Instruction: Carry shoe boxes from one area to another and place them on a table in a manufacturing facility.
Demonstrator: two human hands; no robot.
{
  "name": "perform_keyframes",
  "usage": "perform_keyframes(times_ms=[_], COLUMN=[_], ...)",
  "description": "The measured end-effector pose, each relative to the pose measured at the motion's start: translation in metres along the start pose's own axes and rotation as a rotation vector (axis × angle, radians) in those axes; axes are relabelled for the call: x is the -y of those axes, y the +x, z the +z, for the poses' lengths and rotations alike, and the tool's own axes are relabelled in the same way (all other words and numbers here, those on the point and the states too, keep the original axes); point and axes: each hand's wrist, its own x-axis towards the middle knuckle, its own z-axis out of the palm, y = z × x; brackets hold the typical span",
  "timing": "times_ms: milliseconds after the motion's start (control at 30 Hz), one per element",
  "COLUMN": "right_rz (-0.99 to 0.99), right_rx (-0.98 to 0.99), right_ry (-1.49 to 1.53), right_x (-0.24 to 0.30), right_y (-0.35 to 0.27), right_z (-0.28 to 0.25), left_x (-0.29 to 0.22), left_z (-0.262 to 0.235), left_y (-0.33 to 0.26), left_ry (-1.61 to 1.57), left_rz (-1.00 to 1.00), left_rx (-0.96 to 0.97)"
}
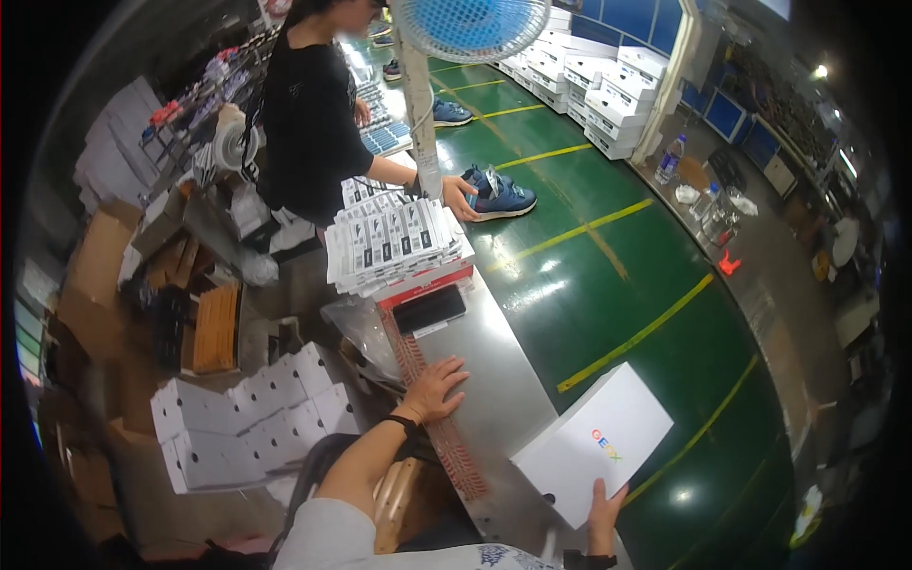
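scene: a head-worn fisheye view looks down on a long steel workbench [503, 380] beside a shiny green floor [608, 275] with yellow lines.
left hand: the person's left hand [435, 388] lies flat, fingers spread and loose, on a strip of red-printed labels [432, 418] running along the bench's left edge; it grips nothing.
right hand: the person's right hand [604, 513] holds the near edge of a closed white shoe box [594, 442], thumb on the lid; the other fingers are hidden under it.
box position: the box sits at the near right corner of the bench, tilted, partly jutting past the right edge over the floor.
progress: judging by this, the box is shut and in hand, while the label strip looks unpeeled, so labelling seems not yet done.
further along the bench: a dark phone [429, 309] lies mid-bench, then a stack of flat printed cartons [394, 242] near the far end.
co-worker: a person in black [309, 123] stands at the far left edge, one hand [460, 198] by a pair of blue shoes [502, 195].
surroundings: folded white boxes [256, 418] are piled left of the bench; a fan [470, 24] stands above.
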Motion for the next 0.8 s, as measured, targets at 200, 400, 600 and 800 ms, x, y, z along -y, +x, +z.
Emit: perform_keyframes(times_ms=[200, 400, 600, 800], right_rz=[0.026, -0.005, 0.005, 0.041], right_rx=[0.068, 0.144, 0.101, 0.226], right_ry=[0.031, -0.131, -0.032, -0.067], right_x=[-0.02, -0.034, -0.103, -0.065], right_y=[-0.038, -0.106, -0.081, -0.092], right_z=[-0.015, -0.044, -0.056, -0.042], left_x=[0.003, -0.078, -0.113, -0.086], left_z=[0.001, -0.026, -0.092, -0.068], left_y=[-0.008, -0.098, -0.324, -0.397], left_ry=[0.066, 0.089, 0.401, 0.406], left_rz=[0.007, -0.312, -1.203, -0.973], left_rx=[-0.03, -0.293, -0.328, -0.181])
